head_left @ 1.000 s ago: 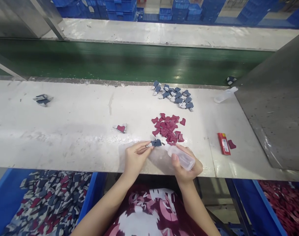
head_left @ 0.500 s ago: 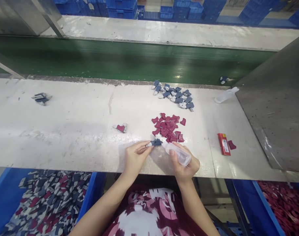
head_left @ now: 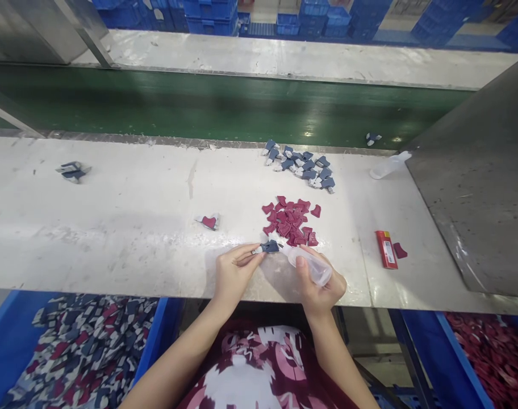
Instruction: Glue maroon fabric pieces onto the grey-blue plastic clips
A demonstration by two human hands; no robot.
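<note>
Between its fingertips my left hand [head_left: 235, 272] pinches a small dark blue and grey piece [head_left: 271, 246]. My right hand [head_left: 322, 284] is wrapped round a clear squeeze bottle [head_left: 316, 268], its tip pointing left, close to the held piece; whether they touch is too small to tell. Just beyond my hands lies a pile of dark red pieces [head_left: 288, 218]. Farther back is a group of blue and grey pieces [head_left: 305, 165]. A piece with a red top [head_left: 209, 222] sits to the left of the pile.
On the right are a red box [head_left: 387, 250], a loose red piece [head_left: 400, 250], another clear bottle [head_left: 389, 166] and a metal panel [head_left: 480, 176]. A green belt [head_left: 225, 108] runs behind. Filled blue bins [head_left: 150, 341] stand below the table edge.
The blue and grey piece on the green belt has moved left. My right hand's bottle has shifted very slightly; both hands keep their hold.
</note>
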